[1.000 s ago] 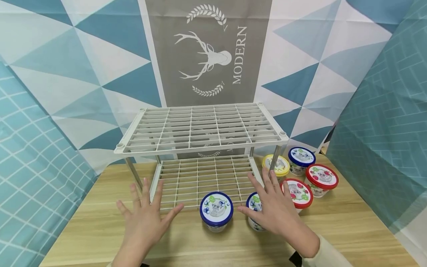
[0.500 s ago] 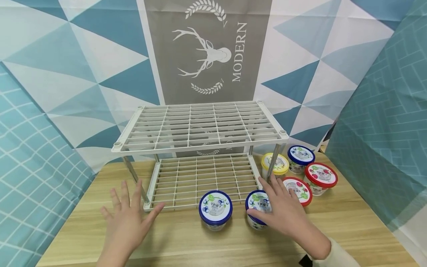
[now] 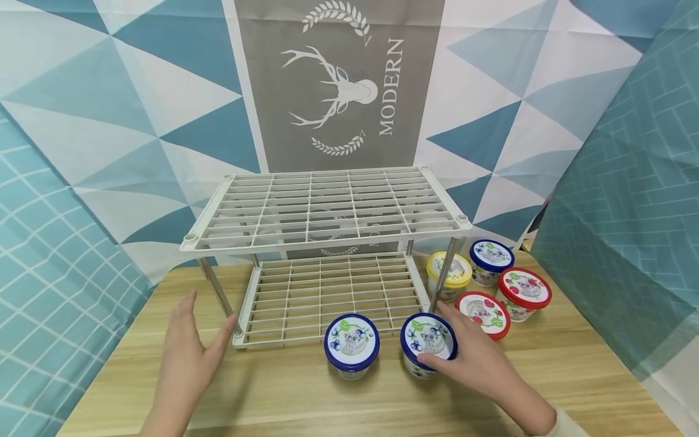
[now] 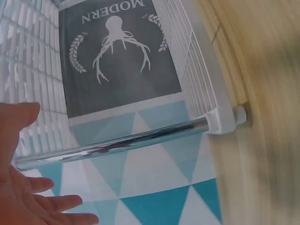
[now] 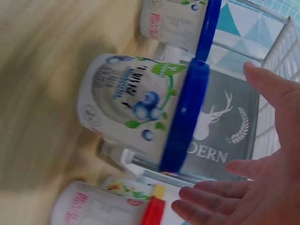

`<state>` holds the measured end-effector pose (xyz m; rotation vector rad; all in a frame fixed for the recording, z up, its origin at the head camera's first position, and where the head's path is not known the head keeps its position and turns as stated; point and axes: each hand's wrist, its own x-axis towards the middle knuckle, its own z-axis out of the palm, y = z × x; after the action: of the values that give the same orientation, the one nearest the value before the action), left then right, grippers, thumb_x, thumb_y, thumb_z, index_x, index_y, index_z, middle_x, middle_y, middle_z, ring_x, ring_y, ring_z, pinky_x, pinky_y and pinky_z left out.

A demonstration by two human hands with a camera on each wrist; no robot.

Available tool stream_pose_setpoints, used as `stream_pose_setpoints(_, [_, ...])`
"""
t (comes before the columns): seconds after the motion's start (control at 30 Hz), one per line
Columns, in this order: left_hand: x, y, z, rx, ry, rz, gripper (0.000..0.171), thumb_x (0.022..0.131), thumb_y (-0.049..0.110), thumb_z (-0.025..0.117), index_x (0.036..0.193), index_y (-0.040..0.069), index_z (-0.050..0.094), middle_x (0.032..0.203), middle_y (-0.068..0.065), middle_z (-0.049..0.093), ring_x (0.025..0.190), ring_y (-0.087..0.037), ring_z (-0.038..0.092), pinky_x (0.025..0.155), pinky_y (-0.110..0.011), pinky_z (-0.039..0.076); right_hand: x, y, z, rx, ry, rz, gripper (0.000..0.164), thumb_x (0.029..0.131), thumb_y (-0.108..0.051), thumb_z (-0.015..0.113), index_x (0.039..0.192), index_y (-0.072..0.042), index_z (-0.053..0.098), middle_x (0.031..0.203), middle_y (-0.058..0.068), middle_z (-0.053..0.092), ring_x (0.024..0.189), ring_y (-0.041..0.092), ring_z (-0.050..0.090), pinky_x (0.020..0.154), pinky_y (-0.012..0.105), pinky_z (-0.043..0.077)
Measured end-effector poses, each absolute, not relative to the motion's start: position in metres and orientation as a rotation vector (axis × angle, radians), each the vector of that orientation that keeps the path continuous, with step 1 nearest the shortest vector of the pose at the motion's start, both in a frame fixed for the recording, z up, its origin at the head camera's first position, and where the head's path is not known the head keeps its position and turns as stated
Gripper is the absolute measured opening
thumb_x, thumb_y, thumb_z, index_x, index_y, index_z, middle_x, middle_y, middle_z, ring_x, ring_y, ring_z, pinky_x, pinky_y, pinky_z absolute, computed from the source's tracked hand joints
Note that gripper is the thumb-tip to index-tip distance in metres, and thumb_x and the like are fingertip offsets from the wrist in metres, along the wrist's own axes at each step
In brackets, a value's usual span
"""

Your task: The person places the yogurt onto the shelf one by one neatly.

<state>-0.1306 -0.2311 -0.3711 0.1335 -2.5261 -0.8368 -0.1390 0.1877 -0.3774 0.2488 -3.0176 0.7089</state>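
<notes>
My right hand [image 3: 480, 364] is beside a blueberry-printed tub with a blue lid [image 3: 428, 340], thumb at the lid's near edge and fingers along its right side. In the right wrist view the fingers [image 5: 213, 201] are spread over that tub's lid, and a gap shows between hand and tub. A second blue-lidded tub [image 3: 352, 343] stands to its left. Both are before a white two-tier wire rack [image 3: 329, 240]. My left hand [image 3: 185, 358] holds nothing, its thumb near the rack's front left metal post [image 4: 117, 144].
Right of the rack stand a yellow-lidded tub [image 3: 449, 270], another blue-lidded tub [image 3: 491, 255] and two red-lidded tubs, one near [image 3: 483, 312] and one farther right [image 3: 524, 288]. The wooden table [image 3: 306, 400] meets patterned cloth walls at the back and sides.
My left hand has moved left, away from the middle, and turned on edge. My right hand has come down from over the right blue-lidded tub to its right side.
</notes>
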Motion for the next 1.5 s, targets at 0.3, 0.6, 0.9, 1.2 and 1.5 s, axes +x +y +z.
stream_pose_setpoints(0.3, [-0.144,-0.235,-0.369,0.167,-2.38,-1.167,0.076,0.089,0.027,0.064,0.146,0.001,0.02,0.143,-0.026,0.034,0.13,-0.046,0.033,0.097,-0.062,0.033,-0.141,0.199,-0.394,0.162,-3.042,0.949,0.11,0.065,-0.068,0.07,0.146,-0.007,0.026,0.146,0.019,0.037,0.129,0.041,0.041,0.097,0.057,0.04])
stream_pose_setpoints(0.6, [-0.158,-0.237,-0.374,0.107,-2.33,-1.294,0.072,0.09,0.02,0.064,0.145,0.003,0.022,0.142,-0.022,0.037,0.129,-0.043,0.038,0.096,-0.063,0.036,-0.14,0.205,-0.408,0.081,-3.07,1.116,0.113,0.062,-0.056,0.08,0.146,-0.006,0.023,0.145,0.023,0.037,0.121,0.042,0.048,0.093,0.053,0.045])
stream_pose_setpoints(0.9, [-0.163,-0.232,-0.377,0.123,-2.303,-1.328,0.065,0.091,0.017,0.061,0.144,0.005,0.024,0.138,-0.021,0.041,0.125,-0.039,0.043,0.094,-0.056,0.041,-0.142,0.209,-0.425,0.087,-3.03,1.259,0.112,0.059,-0.045,0.086,0.144,-0.004,0.025,0.144,0.022,0.037,0.126,0.041,0.045,0.096,0.047,0.045])
stream_pose_setpoints(1.2, [-0.168,-0.229,-0.382,0.135,-2.312,-1.251,0.06,0.092,0.014,0.058,0.143,0.005,0.027,0.13,-0.013,0.049,0.115,-0.025,0.051,0.086,-0.018,0.049,-0.144,0.209,-0.436,-0.027,-3.024,1.381,0.116,0.059,-0.044,0.086,0.145,-0.003,0.02,0.146,0.024,0.033,0.129,0.045,0.039,0.097,0.047,0.044])
stream_pose_setpoints(1.5, [-0.173,-0.231,-0.383,0.141,-2.266,-1.283,0.052,0.093,0.009,0.056,0.14,0.007,0.033,0.123,-0.016,0.056,0.094,0.016,0.044,0.074,0.003,0.036,-0.146,0.204,-0.446,-0.087,-2.957,1.545,0.115,0.058,-0.038,0.088,0.144,-0.001,0.021,0.144,0.025,0.034,0.13,0.046,0.036,0.1,0.049,0.04])
